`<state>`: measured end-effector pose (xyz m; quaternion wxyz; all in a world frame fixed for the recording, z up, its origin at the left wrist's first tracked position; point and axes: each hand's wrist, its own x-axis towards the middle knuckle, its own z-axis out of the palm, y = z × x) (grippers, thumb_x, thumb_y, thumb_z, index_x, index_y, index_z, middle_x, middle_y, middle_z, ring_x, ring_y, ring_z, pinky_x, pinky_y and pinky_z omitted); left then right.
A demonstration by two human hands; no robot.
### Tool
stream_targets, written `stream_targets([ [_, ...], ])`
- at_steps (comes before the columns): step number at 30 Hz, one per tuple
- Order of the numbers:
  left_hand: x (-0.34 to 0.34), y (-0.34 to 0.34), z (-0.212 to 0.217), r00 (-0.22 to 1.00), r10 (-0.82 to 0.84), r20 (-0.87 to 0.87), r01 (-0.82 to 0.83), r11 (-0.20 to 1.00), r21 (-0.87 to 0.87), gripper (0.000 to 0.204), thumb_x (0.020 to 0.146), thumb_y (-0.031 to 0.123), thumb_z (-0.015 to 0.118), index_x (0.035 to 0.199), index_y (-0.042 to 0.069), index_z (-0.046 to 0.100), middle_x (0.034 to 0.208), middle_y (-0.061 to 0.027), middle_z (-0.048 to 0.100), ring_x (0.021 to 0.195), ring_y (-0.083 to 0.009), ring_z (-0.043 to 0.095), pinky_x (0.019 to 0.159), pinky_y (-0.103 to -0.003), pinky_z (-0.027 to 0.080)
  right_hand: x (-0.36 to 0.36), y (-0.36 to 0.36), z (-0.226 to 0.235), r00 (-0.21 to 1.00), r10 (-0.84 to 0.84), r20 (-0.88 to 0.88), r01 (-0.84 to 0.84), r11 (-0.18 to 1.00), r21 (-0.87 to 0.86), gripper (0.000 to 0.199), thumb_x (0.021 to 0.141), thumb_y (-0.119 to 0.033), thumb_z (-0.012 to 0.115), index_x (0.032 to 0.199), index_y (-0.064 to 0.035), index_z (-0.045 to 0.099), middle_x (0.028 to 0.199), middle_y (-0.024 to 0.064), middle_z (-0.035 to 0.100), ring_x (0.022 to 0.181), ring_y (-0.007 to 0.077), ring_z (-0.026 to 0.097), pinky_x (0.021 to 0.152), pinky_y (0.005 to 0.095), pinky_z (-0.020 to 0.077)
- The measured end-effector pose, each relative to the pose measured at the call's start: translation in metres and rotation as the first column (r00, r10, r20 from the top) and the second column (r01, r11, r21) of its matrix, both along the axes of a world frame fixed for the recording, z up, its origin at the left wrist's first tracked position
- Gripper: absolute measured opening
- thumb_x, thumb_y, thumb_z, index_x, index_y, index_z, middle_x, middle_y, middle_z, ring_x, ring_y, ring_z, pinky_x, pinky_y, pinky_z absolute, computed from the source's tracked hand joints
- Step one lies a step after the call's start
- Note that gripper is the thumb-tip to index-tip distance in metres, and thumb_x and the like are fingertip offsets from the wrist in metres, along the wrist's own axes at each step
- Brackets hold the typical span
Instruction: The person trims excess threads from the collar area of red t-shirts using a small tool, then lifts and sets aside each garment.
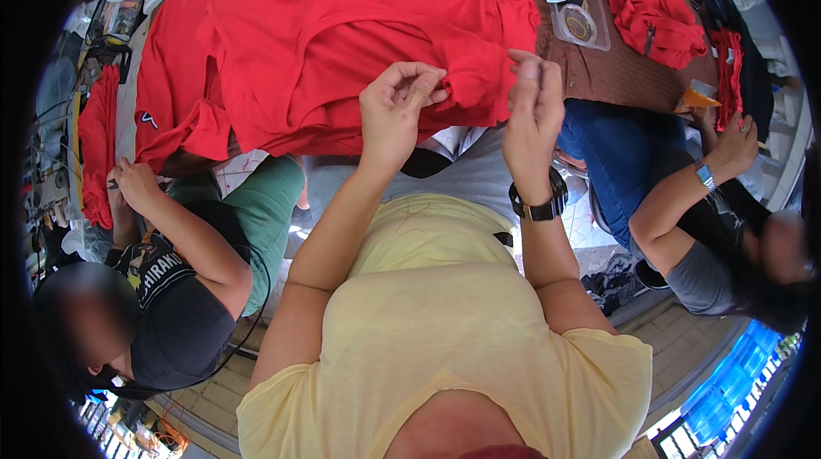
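Note:
A large red knit garment [342, 32] is spread over the table in front of me, its near edge hanging toward my lap. My left hand [400, 108] is closed, thumb and forefinger pinching at a bunched fold of the red cloth. To the right, my right hand [534, 108] is raised beside the garment's right part, thumb and fingers pressed together. Whatever those right fingers hold, if anything, is too small to see. A black wristwatch [545, 203] sits on my right wrist.
At the far right, a clear plastic box [581, 19] with a coiled ring lies on the brown quilted table cover [590, 74], near another red garment [654, 10]. Co-workers sit close on both sides; the left one's hands [137, 185] touch red cloth. An orange packet [699, 96] is by the right one.

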<state>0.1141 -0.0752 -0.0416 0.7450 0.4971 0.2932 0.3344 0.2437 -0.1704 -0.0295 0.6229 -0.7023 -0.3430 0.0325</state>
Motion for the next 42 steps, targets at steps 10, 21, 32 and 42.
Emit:
stream_targets([
  [10,-0.005,-0.006,0.005,1.0,-0.027,-0.008,0.027,0.997,0.071,0.012,0.099,0.007,0.063,0.103,-0.004,0.067,0.107,-0.01,0.071,0.091,-0.0122,0.065,0.085,-0.026,0.054,-0.04,-0.021,0.023,0.523,0.33,-0.786,-0.503,0.864,0.028,0.051,0.11,-0.043,0.033,0.093,-0.0017,0.057,0.071,-0.0025,0.04,0.056,0.0048,0.032,0.05,0.022,0.0268],
  [21,-0.005,-0.012,0.013,0.995,-0.072,0.07,0.065,0.994,0.093,0.01,0.098,0.005,0.064,0.101,-0.004,0.067,0.105,-0.0099,0.071,0.091,-0.0117,0.064,0.085,-0.026,0.053,-0.031,-0.016,0.018,0.556,0.345,-0.756,-0.517,0.856,0.011,0.05,0.11,-0.042,0.037,0.086,-0.0028,0.056,0.063,-0.005,0.039,0.05,0.0032,0.032,0.045,0.0226,0.0242],
  [32,0.001,-0.009,-0.009,0.997,-0.023,0.078,0.011,0.988,0.154,0.01,0.099,0.004,0.061,0.102,-0.005,0.065,0.104,-0.0107,0.07,0.093,-0.0123,0.064,0.085,-0.026,0.053,-0.02,-0.028,-0.001,0.943,0.205,-0.263,-0.215,0.977,-0.008,0.036,0.101,-0.036,0.06,0.09,-0.002,0.054,0.07,-0.0005,0.048,0.057,0.0058,0.035,0.05,0.0246,0.0317],
  [42,-0.03,-0.01,0.028,0.641,-0.487,-0.593,0.761,0.5,0.413,0.022,0.083,0.008,0.074,0.101,0.0,0.066,0.088,-0.0127,0.066,0.081,-0.0281,0.062,0.078,-0.039,0.05,0.021,-0.022,-0.016,0.992,0.111,-0.055,-0.119,0.973,-0.198,0.048,0.084,-0.017,0.082,0.122,0.0001,0.058,0.105,0.0068,0.06,0.084,0.0121,0.059,0.064,0.0234,0.0452],
])
